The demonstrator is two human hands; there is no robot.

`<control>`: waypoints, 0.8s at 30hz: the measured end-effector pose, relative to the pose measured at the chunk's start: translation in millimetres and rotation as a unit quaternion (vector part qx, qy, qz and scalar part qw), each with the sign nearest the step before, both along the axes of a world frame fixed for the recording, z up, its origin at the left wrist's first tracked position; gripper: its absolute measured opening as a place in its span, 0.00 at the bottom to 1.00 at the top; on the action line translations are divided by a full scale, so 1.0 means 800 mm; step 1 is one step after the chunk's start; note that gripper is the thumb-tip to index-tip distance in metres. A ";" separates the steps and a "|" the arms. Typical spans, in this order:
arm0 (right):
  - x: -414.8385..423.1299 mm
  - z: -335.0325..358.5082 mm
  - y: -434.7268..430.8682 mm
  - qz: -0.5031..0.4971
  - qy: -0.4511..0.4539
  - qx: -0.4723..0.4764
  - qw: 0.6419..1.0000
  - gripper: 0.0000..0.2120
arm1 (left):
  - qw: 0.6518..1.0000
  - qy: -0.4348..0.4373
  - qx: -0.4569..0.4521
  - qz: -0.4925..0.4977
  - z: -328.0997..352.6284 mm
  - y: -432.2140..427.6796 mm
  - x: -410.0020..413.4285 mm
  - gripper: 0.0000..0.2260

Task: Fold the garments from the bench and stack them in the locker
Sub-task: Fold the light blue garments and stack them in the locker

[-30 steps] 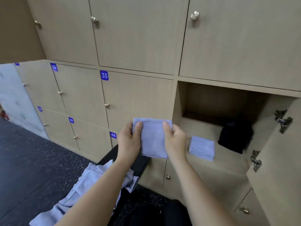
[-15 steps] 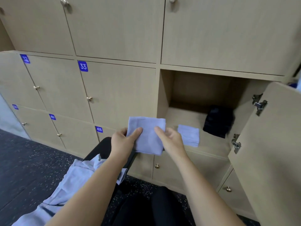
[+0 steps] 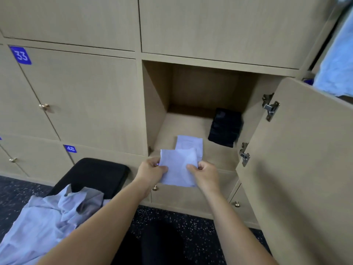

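Gripping one cloth — two hands — two garments in locker

The folded cloth covers the near end of the pale folded piece lying in the locker. The fingers of the left hand and the right hand tuck behind the cloth, so their tips are hidden. The black pile at the back is too dark to show its folds. A loose pale garment hides the near part of the bench and runs off the left and bottom edges. The open door is cut off on the right. A blurry pale blue thing in the top right corner is cut off too, and I cannot tell what it is.
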State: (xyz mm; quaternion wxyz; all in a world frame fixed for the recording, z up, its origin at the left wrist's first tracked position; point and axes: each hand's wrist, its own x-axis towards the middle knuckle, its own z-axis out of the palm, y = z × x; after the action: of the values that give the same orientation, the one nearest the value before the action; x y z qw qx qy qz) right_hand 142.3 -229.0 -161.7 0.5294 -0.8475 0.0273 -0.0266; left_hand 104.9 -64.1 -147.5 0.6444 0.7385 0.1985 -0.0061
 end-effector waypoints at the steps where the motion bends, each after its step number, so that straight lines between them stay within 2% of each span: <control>1: 0.014 -0.006 -0.006 -0.001 0.020 0.012 1.000 0.22 | 1.000 0.002 0.009 0.001 -0.005 -0.004 0.013 0.08; 6: 0.088 -0.031 -0.028 -0.015 0.100 0.059 0.993 0.10 | 1.000 -0.001 0.013 0.011 -0.028 -0.021 0.084 0.09; 11: 0.163 -0.046 -0.038 -0.030 0.089 0.035 0.995 0.13 | 1.000 -0.012 0.015 0.012 -0.054 -0.027 0.158 0.16; 14: 0.207 -0.052 -0.038 -0.039 0.078 0.003 0.996 0.11 | 0.999 -0.027 0.016 0.015 -0.055 -0.029 0.199 0.09; 18: 0.256 -0.062 -0.038 -0.053 0.057 -0.013 0.997 0.04 | 0.999 -0.041 -0.002 0.003 -0.058 -0.028 0.250 0.11; 24: 0.279 -0.085 -0.036 -0.050 0.072 -0.027 0.996 0.05 | 0.999 -0.037 -0.005 0.000 -0.085 -0.024 0.279 0.04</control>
State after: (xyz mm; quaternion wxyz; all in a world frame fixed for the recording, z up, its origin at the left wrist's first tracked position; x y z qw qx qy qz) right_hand 365.2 -258.0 -229.4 0.5009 -0.8588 0.1071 0.0078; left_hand 328.0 -83.4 -215.2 0.6551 0.7348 0.1746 0.0206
